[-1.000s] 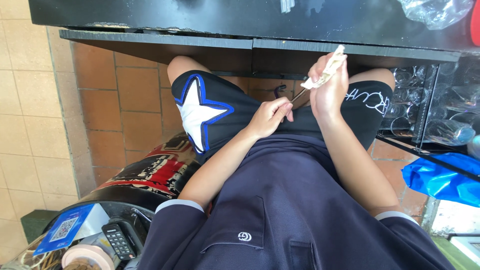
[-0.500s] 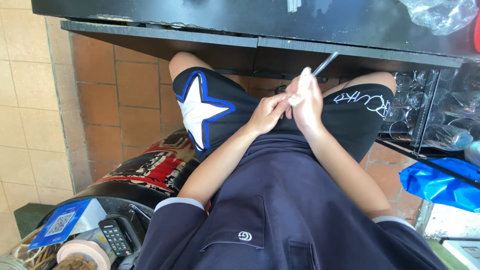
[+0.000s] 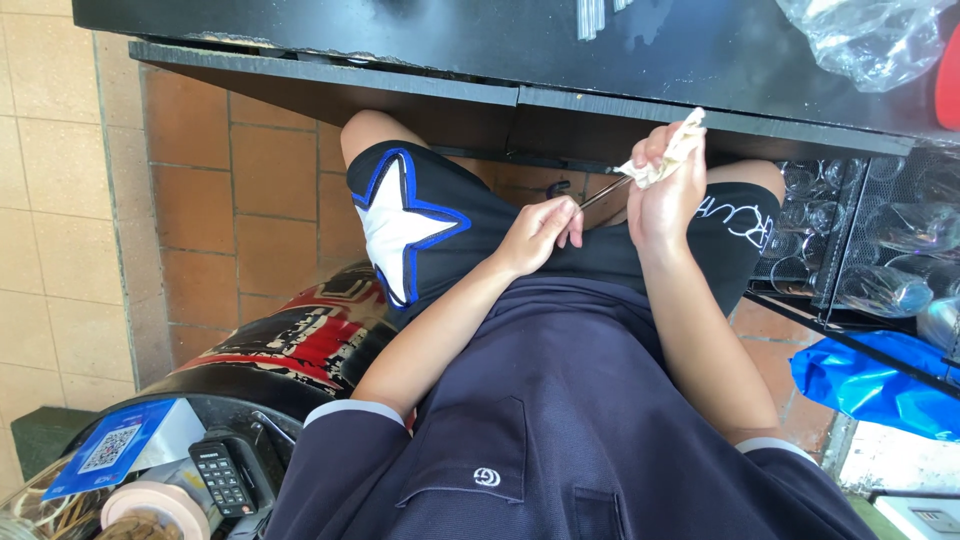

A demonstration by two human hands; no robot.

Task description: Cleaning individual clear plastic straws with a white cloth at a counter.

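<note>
I sit with both hands over my lap, under the edge of a black counter (image 3: 500, 95). My left hand (image 3: 540, 235) pinches the near end of a thin metal stick (image 3: 603, 193), which slants up to the right. My right hand (image 3: 665, 200) is closed on a crumpled whitish cloth (image 3: 668, 158) wrapped around the stick's far end. The tip of the stick is hidden inside the cloth. Below the hands are black shorts with a white star (image 3: 405, 225).
A wire rack of clear glasses (image 3: 880, 270) stands at the right, with a blue plastic bag (image 3: 870, 385) below it. A clear plastic bag (image 3: 860, 40) lies on the counter. At lower left are a red-and-black drum-like seat (image 3: 290, 340), a calculator (image 3: 225, 475) and a tape roll (image 3: 150, 505).
Half a second ago my right hand was against the left with the stick's tip poking out. It has since slid the cloth up the stick, away from the left hand, covering the tip.
</note>
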